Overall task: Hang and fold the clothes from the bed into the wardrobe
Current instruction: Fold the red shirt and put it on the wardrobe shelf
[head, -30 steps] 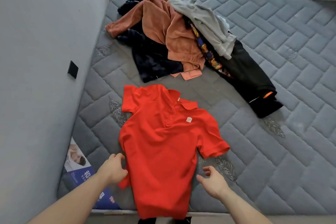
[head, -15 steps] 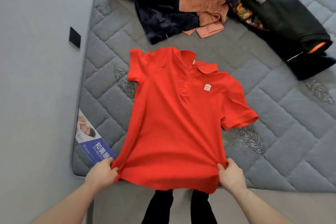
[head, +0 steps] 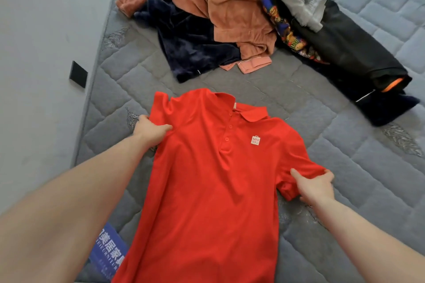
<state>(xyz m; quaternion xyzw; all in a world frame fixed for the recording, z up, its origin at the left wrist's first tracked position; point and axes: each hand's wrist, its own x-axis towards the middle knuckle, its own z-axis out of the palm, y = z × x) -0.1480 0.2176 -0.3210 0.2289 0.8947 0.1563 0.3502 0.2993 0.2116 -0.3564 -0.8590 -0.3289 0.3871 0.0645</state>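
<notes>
A: Start big. Where does everything sit?

B: The grey quilted mattress [head: 287,103] fills the view. The pile of unsorted clothes [head: 241,18] sits at 12 o'clock, well apart from the red polo shirt [head: 207,190], which lies face up in the centre, collar toward 12, hem running off at 6.

A: What changed?

B: Half a second ago both hands pinched the hem corners at 6 o'clock, pulling the body flat. Now they have gone up to the 2 sleeves. The left hand [head: 149,130] is at 9 o'clock, thumb over the left sleeve near the shoulder, fingers hidden beneath it, so it grips that sleeve. The right hand [head: 316,187] is at 3 o'clock, thumb and fingers closed narrowly around the right sleeve's cuff edge.

A: Meaning for the task?

B: I'd judge the body is smoothed and the sleeves come next, either spread out or folded inward. This is 1 shirt in progress; the pile still waits, and no wardrobe is in view.

A: Small things?

B: A white logo patch [head: 255,140] on the chest, and a blue printed label [head: 110,257] on the mattress edge at 7 o'clock.
</notes>
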